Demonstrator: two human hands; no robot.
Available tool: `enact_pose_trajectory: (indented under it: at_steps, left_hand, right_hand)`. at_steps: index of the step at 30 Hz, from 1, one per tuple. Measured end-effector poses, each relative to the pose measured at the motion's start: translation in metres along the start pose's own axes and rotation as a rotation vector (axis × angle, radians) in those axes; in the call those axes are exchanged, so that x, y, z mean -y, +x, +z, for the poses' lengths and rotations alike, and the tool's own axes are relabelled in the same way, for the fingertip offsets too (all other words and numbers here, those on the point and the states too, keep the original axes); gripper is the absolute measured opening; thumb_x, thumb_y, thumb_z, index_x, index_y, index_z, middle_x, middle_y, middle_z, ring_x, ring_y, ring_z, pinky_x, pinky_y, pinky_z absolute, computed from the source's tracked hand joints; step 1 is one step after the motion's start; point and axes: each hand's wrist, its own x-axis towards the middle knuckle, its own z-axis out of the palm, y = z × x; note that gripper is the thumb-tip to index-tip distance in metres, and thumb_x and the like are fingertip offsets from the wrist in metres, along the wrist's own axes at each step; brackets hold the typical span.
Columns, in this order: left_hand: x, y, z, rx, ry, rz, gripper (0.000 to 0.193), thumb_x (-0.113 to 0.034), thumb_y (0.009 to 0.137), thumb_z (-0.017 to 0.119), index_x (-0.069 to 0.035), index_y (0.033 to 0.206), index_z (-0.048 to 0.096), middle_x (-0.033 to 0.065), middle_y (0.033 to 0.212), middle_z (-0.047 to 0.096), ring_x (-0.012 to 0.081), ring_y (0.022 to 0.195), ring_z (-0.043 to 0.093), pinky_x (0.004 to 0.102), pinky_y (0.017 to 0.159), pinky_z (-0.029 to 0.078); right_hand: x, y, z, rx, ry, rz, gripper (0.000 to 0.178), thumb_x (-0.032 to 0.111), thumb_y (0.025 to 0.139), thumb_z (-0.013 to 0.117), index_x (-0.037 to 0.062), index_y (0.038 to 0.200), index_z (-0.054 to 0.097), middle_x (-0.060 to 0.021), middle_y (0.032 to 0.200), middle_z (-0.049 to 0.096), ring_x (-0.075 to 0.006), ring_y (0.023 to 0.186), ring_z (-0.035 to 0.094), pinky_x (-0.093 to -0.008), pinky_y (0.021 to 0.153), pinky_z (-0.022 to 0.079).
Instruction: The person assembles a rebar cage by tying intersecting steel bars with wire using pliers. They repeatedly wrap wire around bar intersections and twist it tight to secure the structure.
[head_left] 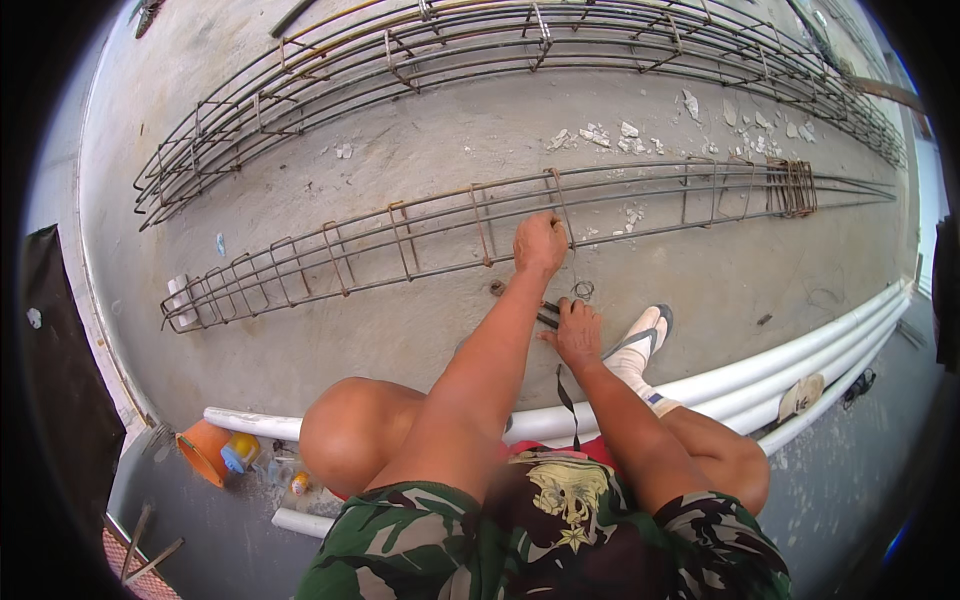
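A long, narrow rebar cage (400, 244) with square stirrups lies across the floor in front of me. My left hand (540, 243) is closed at its near bars, beside a stirrup; what the fingers pinch is hidden. Nearer to me, my right hand (578, 332) is closed around the dark handles of pincers (549, 314). Their rounded, rusty head (497, 288) points left, just short of the cage. A small loop of thin tie wire (583, 290) shows right beside the right hand's fingertips.
A larger rebar cage (400, 75) lies farther off. Broken white chips (630, 135) are scattered between the cages. White pipes (740, 385) run beneath and beside my legs. An orange bucket (203, 455) lies tipped at the left, and a cap (801, 397) rests on the pipes.
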Motion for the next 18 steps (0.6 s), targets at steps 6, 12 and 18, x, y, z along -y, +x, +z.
enact_pose_trajectory:
  at_steps: [6, 12, 18]
  left_hand:
    - [-0.015, -0.032, 0.002, 0.072, -0.034, -0.426, 0.039, -0.038, 0.084, 0.062, -0.003, 0.101, 0.067, 0.0200, 0.100, 0.067, 0.0350, 0.091, 0.065, 0.0448, 0.078, 0.050]
    - [0.020, -0.043, 0.055, 0.314, -0.648, -0.599, 0.036, -0.031, 0.087, 0.059, 0.000, 0.104, 0.063, 0.0172, 0.088, 0.067, 0.0257, 0.072, 0.066, 0.0472, 0.061, 0.049]
    - [0.031, -0.046, 0.100, 0.149, -0.527, -0.438, 0.024, -0.021, 0.087, 0.052, -0.005, 0.097, 0.068, 0.0184, 0.099, 0.068, 0.0357, 0.087, 0.067, 0.0447, 0.077, 0.052]
  right_hand:
    - [0.002, 0.008, 0.006, 0.210, 0.072, 0.007, 0.030, 0.020, 0.076, 0.068, 0.0013, 0.096, 0.053, -0.0158, 0.089, 0.062, -0.0326, 0.084, 0.063, -0.0467, 0.073, 0.048]
    - [-0.011, -0.024, -0.088, 0.843, 0.519, 0.528, 0.033, 0.020, 0.079, 0.060, -0.0102, 0.092, 0.058, -0.0239, 0.080, 0.066, -0.0312, 0.065, 0.068, -0.0423, 0.065, 0.054]
    - [-0.091, -0.048, -0.131, 0.509, 0.128, 0.376, 0.037, 0.017, 0.082, 0.056, -0.0104, 0.107, 0.058, -0.0300, 0.082, 0.064, -0.0345, 0.072, 0.068, -0.0430, 0.070, 0.053]
